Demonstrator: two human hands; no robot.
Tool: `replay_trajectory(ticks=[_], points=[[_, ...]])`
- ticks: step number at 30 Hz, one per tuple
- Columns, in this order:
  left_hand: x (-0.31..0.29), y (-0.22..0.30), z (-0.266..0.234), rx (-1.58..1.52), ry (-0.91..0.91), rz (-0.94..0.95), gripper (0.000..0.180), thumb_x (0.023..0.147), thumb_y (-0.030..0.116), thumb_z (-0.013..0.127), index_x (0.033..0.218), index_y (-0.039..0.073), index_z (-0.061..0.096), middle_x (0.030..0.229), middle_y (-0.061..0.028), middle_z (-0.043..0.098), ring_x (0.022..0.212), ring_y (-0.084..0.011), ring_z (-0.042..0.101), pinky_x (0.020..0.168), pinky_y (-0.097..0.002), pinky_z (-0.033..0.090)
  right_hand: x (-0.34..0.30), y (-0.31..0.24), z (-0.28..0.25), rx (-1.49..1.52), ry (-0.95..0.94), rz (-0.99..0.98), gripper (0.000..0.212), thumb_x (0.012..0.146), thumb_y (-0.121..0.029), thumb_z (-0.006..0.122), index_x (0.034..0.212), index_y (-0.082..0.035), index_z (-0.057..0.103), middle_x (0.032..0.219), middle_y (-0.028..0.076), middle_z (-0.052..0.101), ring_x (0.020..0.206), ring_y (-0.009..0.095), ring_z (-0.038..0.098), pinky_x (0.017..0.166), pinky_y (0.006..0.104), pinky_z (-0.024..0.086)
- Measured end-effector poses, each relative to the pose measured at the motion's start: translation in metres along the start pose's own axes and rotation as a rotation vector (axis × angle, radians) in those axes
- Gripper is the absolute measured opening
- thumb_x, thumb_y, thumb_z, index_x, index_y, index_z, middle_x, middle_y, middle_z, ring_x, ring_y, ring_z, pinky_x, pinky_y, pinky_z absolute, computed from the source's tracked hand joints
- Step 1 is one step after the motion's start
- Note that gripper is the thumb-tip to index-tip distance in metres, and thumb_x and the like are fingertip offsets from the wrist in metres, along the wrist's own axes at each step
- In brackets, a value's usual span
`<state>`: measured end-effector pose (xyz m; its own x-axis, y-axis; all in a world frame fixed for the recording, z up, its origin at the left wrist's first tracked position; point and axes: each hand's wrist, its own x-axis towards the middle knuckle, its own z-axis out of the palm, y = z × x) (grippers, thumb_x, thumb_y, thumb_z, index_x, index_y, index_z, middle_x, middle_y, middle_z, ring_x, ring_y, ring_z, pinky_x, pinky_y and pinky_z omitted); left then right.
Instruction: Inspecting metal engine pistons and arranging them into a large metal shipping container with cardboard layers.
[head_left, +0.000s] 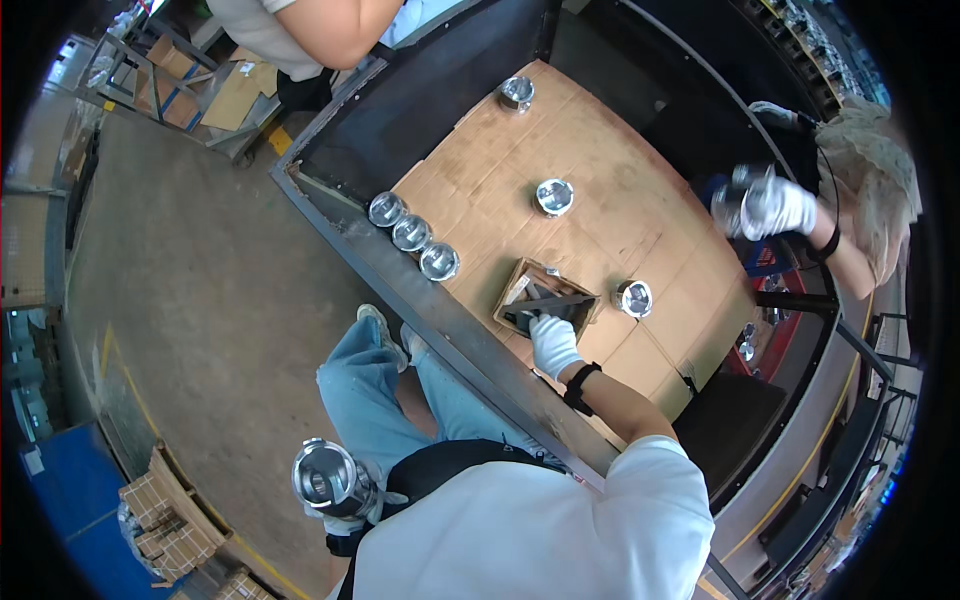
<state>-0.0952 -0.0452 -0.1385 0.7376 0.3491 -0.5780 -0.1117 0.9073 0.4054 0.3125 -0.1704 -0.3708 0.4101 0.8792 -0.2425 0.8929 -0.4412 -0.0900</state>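
Observation:
My left hand (392,508), in a white glove, is closed around a shiny metal piston (325,475) beside my hip, off the bench. My right hand (555,347), also gloved, reaches into a small open-topped box (508,290) on the bench. Its fingers are bent at a flat dark bar (560,302), perhaps a file, that slants across the box; the fingertips are partly hidden. Other dark tools lie inside, too small to tell apart. Right of the box stands a piston (633,298), and beyond it another piston (553,197).
Brown cardboard (600,150) covers the bench, framed by a raised dark metal edge (430,320). Three pistons (412,233) line its left side; one piston (517,94) stands far off. At right, a co-worker's gloved hand (780,207) holds a metal part. Another person (330,30) is at top left.

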Motion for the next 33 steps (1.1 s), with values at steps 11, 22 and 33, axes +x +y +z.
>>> replay_trajectory(ticks=[11,22,33], points=[[-0.001,-0.003,0.006,0.038,-0.094,0.133,0.107,0.052,0.074,0.077,0.122,-0.003,0.055,0.104,-0.0205,0.06,0.089,-0.0349,0.063,0.079,-0.0554,0.057,0.064,0.015,0.003,0.019,-0.601,-0.213,0.067,0.057,-0.039,0.087,0.117,-0.016,0.066,0.103,0.013,0.073,0.098,0.033,0.07,0.078,0.0451,0.056],[0.015,0.01,0.013,0.07,-0.164,0.233,0.107,0.051,0.075,0.077,0.122,-0.003,0.055,0.104,-0.0202,0.06,0.089,-0.0348,0.063,0.079,-0.0563,0.057,0.102,0.001,0.002,-0.244,-0.644,-0.401,0.089,0.059,-0.06,0.086,0.134,-0.02,0.059,0.135,0.008,0.06,0.125,0.034,0.057,0.104,0.0558,0.042],[0.017,0.018,0.036,0.131,0.064,0.445,0.095,0.064,0.074,0.062,0.118,-0.004,0.055,0.107,-0.019,0.061,0.081,-0.0285,0.062,0.074,-0.0529,0.057,0.043,0.013,-0.006,-0.157,-0.462,-0.34,0.024,0.09,-0.017,0.056,0.1,-0.012,0.077,0.1,0.013,0.074,0.092,0.032,0.072,0.074,0.0442,0.058]])
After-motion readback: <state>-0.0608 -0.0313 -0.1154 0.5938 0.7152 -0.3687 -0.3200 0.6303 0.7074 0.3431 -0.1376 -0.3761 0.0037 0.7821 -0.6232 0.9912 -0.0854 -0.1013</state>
